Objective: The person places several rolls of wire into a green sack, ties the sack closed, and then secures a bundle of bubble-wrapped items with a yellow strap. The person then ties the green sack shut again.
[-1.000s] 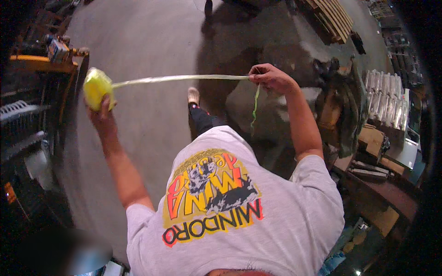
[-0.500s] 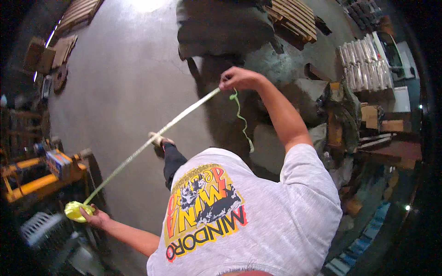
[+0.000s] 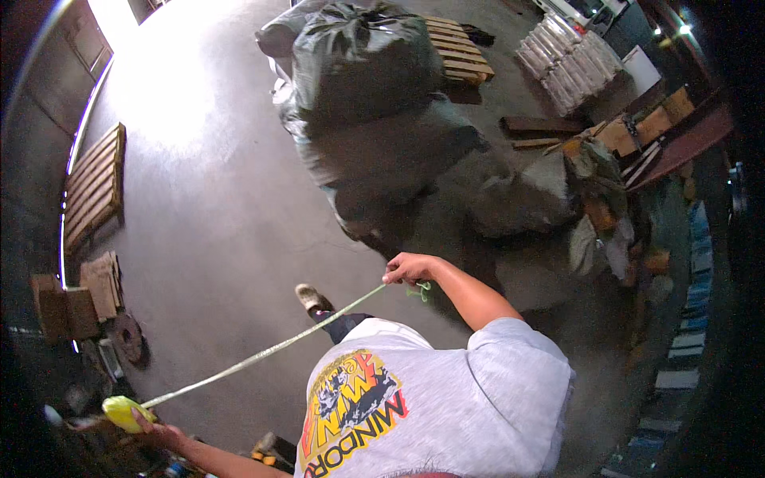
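Note:
Out at the far lower left, my left hand (image 3: 163, 436) grips a yellow roll (image 3: 121, 412), apparently of plastic twine. A pale yellow-green strip of it (image 3: 267, 351) runs from the roll across the front of my body, sagging slightly. My right hand (image 3: 411, 268) pinches the strip near its other end. A short, crinkled green tail (image 3: 420, 292) hangs below those fingers. Just beyond my right hand stand large, full dark sacks (image 3: 370, 151), the topmost gathered at its mouth.
A wooden pallet (image 3: 97, 187) leans by the left wall, with cardboard pieces (image 3: 100, 287) nearer me. Another pallet (image 3: 458, 52) lies behind the sacks. Stacked wrapped bundles (image 3: 566, 62) stand at the far right. Planks (image 3: 546, 126) and crumpled sacks (image 3: 526, 195) are on the right.
My view has swung ahead and I have stepped closer to the sacks. The strip has gone from taut to slightly slack, and the green tail hangs shorter and bunched. Both hands keep their hold.

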Motion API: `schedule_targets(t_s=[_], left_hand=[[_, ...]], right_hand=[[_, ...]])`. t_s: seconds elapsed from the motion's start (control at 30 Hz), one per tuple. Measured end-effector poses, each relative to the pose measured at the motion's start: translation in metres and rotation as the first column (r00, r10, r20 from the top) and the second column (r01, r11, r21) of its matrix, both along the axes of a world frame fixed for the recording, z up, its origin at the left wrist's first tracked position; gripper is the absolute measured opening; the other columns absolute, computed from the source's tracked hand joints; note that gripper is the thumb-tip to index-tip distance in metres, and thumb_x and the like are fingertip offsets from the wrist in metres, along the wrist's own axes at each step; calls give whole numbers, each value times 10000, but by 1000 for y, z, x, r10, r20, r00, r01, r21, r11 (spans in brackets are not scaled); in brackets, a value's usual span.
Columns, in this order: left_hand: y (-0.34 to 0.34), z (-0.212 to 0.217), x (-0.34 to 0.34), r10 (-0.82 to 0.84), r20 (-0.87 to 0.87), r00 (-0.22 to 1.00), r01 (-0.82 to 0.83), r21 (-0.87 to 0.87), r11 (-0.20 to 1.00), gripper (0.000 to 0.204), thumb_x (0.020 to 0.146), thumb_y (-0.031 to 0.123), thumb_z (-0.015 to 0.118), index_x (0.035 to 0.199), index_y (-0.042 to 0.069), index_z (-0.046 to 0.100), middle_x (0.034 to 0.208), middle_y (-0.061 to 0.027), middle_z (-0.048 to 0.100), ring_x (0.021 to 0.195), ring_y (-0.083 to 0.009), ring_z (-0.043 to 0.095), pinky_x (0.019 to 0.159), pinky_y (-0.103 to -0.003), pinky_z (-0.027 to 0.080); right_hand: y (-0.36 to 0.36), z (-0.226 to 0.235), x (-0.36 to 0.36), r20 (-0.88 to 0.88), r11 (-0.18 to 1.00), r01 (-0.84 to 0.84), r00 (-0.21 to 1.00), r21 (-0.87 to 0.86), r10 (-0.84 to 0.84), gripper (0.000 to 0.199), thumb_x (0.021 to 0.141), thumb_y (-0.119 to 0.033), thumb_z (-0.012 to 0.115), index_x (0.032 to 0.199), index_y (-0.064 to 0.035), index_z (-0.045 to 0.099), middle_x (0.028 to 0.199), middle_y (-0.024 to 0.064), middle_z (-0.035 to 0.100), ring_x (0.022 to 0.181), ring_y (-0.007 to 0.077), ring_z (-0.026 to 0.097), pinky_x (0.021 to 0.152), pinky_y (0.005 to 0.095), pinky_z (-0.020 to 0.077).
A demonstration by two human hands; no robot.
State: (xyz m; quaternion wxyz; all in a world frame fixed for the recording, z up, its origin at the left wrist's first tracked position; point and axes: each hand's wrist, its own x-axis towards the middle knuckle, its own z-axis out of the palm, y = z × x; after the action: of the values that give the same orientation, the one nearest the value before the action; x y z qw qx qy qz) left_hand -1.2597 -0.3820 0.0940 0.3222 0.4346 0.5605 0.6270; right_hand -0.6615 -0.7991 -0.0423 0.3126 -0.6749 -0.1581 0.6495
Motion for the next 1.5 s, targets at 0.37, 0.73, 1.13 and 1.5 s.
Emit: schedule_targets(t_s=[0.37,0.73,1.13,1.5], left_hand=[[260,-54,82,130,-71,989,-146,-350,925,626,780,347,762,1303,98,523,1254,-60,575,1028,-200,572,768,-354,494],[703,-71,444,-326,169,930,367,-373,852,670,807,306,743,1376,150,425,1238,-29,519,1077,-182,507,777,-329,454],[1052,-97,888,-722,-140,678,677,-264,687,618,837,97,682,1392,41,416,1234,-107,519,1087,-237,528,928,-342,449],[1167,-292,1093,-744,-167,647,454,-700,552,638,707,101,760,1277,59,476,1063,-109,598,866,-251,596,742,-381,508]], right_hand=[[446,93,161,227,964,-59,974,261,-1,251,864,-322,708,868,-80,643,648,-51,448,538,66,400,465,256,346],[695,23,264,233,846,525,815,92,-531,229,903,-276,667,829,-80,575,644,-28,457,496,77,404,418,257,350],[905,-100,494,369,607,793,579,-50,-727,238,873,-244,699,808,-64,559,645,-12,479,492,96,409,377,291,307],[1165,-43,933,639,792,480,484,378,-598,387,833,-375,663,938,-5,623,831,198,659,770,357,650,686,436,490]])
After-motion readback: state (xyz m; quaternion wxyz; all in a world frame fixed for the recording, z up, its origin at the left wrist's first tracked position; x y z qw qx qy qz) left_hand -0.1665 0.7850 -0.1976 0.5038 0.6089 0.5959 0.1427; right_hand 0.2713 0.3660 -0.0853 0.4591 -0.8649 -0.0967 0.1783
